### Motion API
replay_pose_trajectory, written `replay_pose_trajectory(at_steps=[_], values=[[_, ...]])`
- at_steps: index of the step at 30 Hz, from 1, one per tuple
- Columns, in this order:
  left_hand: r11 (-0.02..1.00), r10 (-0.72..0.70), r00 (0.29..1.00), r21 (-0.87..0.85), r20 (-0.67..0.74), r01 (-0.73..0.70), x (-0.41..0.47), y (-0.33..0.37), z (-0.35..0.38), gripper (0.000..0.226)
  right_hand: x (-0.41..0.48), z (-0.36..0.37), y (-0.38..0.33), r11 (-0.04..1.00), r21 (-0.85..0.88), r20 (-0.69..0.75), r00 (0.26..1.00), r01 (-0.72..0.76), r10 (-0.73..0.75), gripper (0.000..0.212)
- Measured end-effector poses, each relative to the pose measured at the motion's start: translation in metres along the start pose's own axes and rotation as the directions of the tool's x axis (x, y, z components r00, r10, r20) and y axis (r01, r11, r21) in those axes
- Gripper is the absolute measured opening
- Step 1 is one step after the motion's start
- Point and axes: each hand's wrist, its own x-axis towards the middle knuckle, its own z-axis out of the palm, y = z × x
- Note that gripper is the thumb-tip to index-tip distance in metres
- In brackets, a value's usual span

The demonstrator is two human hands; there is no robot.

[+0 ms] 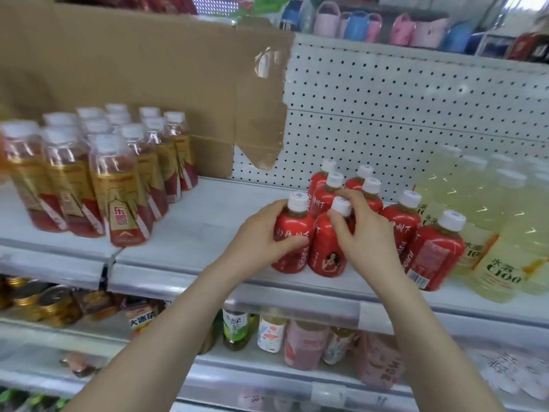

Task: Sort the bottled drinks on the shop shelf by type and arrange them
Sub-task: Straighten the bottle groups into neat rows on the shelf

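The long white metal shelf [193,230] runs from side to side. A big sheet of brown cardboard [133,78] stands behind its left part. A white back wall full of little holes [416,93] shows behind the right part. On the left of the shelf is a bunch of clear bottles with gold and red labels [118,185] and white caps. On the far right are pale yellow drink bottles [493,233]. Just beside those, near the front edge, stand the red plastic bottles with white caps [405,224], close together and upright. The left hand [261,233] is wrapped round the side of the front left red bottle [294,233], with its thumb and fingers curled on it. The right hand [368,233] is curled round the top of the red bottle with a lady's picture [326,254], gripping it by the neck and cap. These two bottles touch each other.
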Motion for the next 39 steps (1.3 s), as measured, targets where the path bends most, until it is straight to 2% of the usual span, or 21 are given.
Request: replay_pose_trajectory(at_steps=[8, 10, 11, 12, 14, 16, 18, 20, 21, 25, 32, 37, 39], values=[[0.999, 0.027, 0.999, 0.037, 0.025, -0.028, 0.001, 0.001, -0.007, 0.062, 0.001, -0.007, -0.004, 1.000, -0.023, 0.074, 0.997, -0.017, 0.018, 0.033], [0.989, 0.057, 0.996, 0.141, -0.068, -0.047, -0.002, -0.002, -0.017, 0.066, 0.000, -0.006, -0.007, 0.999, -0.043, 0.078, 0.996, -0.034, 0.037, 0.033], [0.976, 0.089, 0.982, 0.213, -0.166, -0.052, -0.004, -0.004, -0.026, 0.067, -0.001, -0.005, -0.009, 0.997, -0.077, 0.052, 0.998, -0.028, 0.032, 0.035], [0.958, 0.138, 0.947, 0.283, -0.290, -0.053, -0.007, -0.007, -0.037, 0.066, -0.002, -0.003, -0.014, 0.991, -0.137, -0.003, 1.000, 0.004, -0.004, 0.036], [0.913, 0.243, 0.807, 0.409, -0.538, -0.003, -0.017, -0.019, -0.064, 0.063, 0.001, 0.004, -0.031, 0.962, -0.251, -0.113, 0.984, 0.107, -0.139, 0.038], [0.859, 0.278, 0.659, 0.488, -0.699, 0.156, -0.029, -0.038, -0.091, 0.065, 0.008, 0.014, -0.054, 0.948, -0.254, -0.141, 0.963, 0.190, -0.231, 0.036], [0.792, 0.231, 0.588, 0.501, -0.775, 0.349, -0.038, -0.060, -0.115, 0.077, 0.015, 0.028, -0.075, 0.941, -0.226, -0.094, 0.956, 0.252, -0.279, 0.032], [0.742, 0.146, 0.598, 0.487, -0.788, 0.461, -0.044, -0.080, -0.131, 0.091, 0.018, 0.045, -0.085, 0.922, -0.255, -0.031, 0.951, 0.291, -0.308, 0.031], [0.743, 0.106, 0.617, 0.474, -0.780, 0.472, -0.047, -0.088, -0.136, 0.095, 0.019, 0.053, -0.086, 0.912, -0.284, 0.001, 0.952, 0.295, -0.308, 0.031], [0.835, 0.029, 0.681, 0.393, -0.732, 0.386, -0.049, -0.104, -0.145, 0.092, 0.019, 0.068, -0.083, 0.877, -0.393, 0.043, 0.958, 0.276, -0.282, 0.029], [0.896, 0.056, 0.706, 0.348, -0.706, 0.277, -0.052, -0.116, -0.151, 0.090, 0.018, 0.072, -0.079, 0.865, -0.421, 0.020, 0.956, 0.273, -0.293, 0.021], [0.830, 0.111, 0.678, 0.443, -0.727, 0.339, -0.048, -0.110, -0.129, 0.087, 0.014, 0.063, -0.075, 0.887, -0.328, 0.047, 0.943, 0.326, -0.329, 0.024], [0.827, 0.207, 0.703, 0.505, -0.680, 0.246, -0.043, -0.098, -0.107, 0.081, 0.013, 0.047, -0.069, 0.908, -0.255, 0.019, 0.941, 0.332, -0.338, 0.027]])
